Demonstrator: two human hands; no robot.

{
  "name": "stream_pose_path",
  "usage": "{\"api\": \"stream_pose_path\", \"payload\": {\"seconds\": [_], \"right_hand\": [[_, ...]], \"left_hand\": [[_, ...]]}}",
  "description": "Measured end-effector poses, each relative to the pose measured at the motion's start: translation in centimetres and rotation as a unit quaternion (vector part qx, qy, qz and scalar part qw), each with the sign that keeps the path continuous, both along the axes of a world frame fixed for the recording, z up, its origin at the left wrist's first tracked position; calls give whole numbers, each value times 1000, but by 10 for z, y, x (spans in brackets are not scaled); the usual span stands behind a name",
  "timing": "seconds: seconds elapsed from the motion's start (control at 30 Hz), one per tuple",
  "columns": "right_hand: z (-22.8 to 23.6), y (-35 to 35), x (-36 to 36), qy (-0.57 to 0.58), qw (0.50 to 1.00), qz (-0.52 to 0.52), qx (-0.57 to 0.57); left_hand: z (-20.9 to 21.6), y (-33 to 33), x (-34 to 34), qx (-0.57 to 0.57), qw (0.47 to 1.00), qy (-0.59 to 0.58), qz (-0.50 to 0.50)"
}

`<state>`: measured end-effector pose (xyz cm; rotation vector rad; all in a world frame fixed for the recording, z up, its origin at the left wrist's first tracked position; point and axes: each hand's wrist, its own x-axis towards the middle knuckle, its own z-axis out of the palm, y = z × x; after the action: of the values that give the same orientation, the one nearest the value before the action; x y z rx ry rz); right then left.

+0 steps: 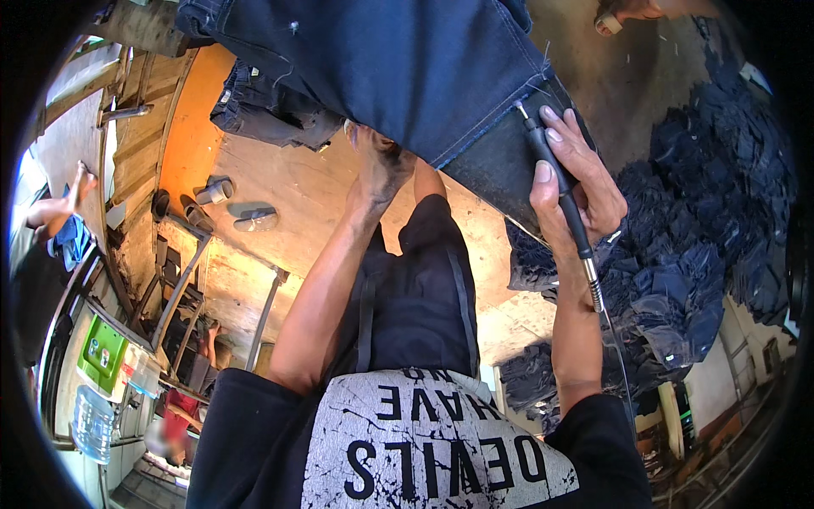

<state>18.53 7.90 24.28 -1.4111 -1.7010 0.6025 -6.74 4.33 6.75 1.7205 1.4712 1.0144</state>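
A dark blue denim garment [381,68] with a stitched hem spreads across the top of the view, in front of my legs. Pale, frayed fibres run along its hem edge [485,132]. My right hand [585,174] is closed around a slim black rotary grinder pen [561,182], whose small metal tip touches or nearly touches the hem. A spring sleeve and thin cord [617,348] trail from the pen's rear. Beneath the hem shows a dark flat panel [507,161]. My left hand [380,165] is at the garment's lower edge, its fingers mostly hidden by the cloth.
Heaped dark denim [678,204] fills the right side. Folded dark jeans [267,110] lie left of the garment, with sandals [254,218] nearby. Other people's limbs show at far left [72,199] and top right [636,13]. A large water bottle [91,424] stands lower left.
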Motion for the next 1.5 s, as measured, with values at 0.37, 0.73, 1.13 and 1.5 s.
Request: {"api": "stream_pose_path", "payload": {"seconds": [0.37,0.73,1.13,1.5], "right_hand": [[-10,7,-4,10,995,96,15],[-7,6,-10,7,986,164,-4],[-3,6,-7,10,984,175,8],[57,-1,3,175,964,-203,2]], "left_hand": [[-25,-9,-6,-115,988,-68,71],[-3,6,0,-52,996,-36,62],[2,12,8,12,996,8,90],[118,41,-58,-330,932,25,-150]]}}
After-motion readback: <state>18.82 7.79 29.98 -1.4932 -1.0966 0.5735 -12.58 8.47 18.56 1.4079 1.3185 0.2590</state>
